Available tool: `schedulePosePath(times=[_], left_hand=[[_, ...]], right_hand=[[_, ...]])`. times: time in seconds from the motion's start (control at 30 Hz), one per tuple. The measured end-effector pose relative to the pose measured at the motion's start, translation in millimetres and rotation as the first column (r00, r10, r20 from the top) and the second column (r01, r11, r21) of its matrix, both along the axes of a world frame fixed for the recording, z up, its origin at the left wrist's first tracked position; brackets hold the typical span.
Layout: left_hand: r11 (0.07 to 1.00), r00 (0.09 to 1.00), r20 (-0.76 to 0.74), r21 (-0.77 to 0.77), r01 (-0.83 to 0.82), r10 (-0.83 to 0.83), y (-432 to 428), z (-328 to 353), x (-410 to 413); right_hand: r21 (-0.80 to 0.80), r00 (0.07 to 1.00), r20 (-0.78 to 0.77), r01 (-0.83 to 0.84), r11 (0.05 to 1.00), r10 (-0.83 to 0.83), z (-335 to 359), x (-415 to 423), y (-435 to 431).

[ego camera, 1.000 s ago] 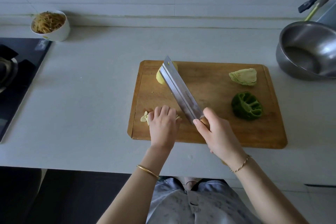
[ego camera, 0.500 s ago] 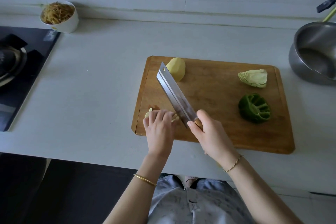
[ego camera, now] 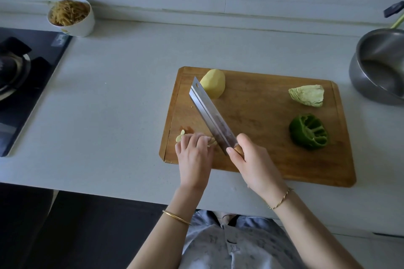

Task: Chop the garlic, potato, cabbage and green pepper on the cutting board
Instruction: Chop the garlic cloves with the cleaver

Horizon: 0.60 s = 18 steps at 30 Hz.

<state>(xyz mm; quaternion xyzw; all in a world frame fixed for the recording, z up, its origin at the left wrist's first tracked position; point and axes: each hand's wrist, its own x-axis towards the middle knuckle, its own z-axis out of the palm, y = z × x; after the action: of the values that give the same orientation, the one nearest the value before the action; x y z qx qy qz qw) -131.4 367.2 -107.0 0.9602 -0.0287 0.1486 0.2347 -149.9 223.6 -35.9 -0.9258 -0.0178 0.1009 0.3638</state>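
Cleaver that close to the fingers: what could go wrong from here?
1. The cleaver in the right hand stands close beside the left hand, which grips the garlic; a slip could nick a fingertip.
2. The garlic lies near the left edge of the cutting board, so pieces might skid onto the counter.
3. The blade's tip is beside the round potato, which could roll if bumped.

Dim, cool, flat light, source unclear; shadows soft & faint. Mild glare on the broad steel cleaver (ego camera: 208, 113) & the round steel bowl (ego camera: 380, 65) at 3 o'clock. Wide-angle bend toward edges; focus mostly sharp.
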Motion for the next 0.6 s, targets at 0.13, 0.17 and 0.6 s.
schedulePosePath(times=[0.13, 0.17, 0.6], left_hand=[[1.0, 1.0, 0.002, -0.001, 0.01, -0.01, 1, 0, 0], [1.0, 1.0, 0.003, -0.001, 0.012, -0.012, 1, 0, 0], [0.999, 0.999, 0.024, -0.036, 0.025, -0.024, 2, -3, 2]], right_hand=[[0.0, 1.0, 0.0, 0.008, 1.0, -0.008, 1, 0, 2], [-0.001, 1.0, -0.001, 0.007, 1.0, -0.007, 1, 0, 2], [-0.17, 0.999, -0.012, -0.054, 0.984, 0.052, 5, 7, 16]])
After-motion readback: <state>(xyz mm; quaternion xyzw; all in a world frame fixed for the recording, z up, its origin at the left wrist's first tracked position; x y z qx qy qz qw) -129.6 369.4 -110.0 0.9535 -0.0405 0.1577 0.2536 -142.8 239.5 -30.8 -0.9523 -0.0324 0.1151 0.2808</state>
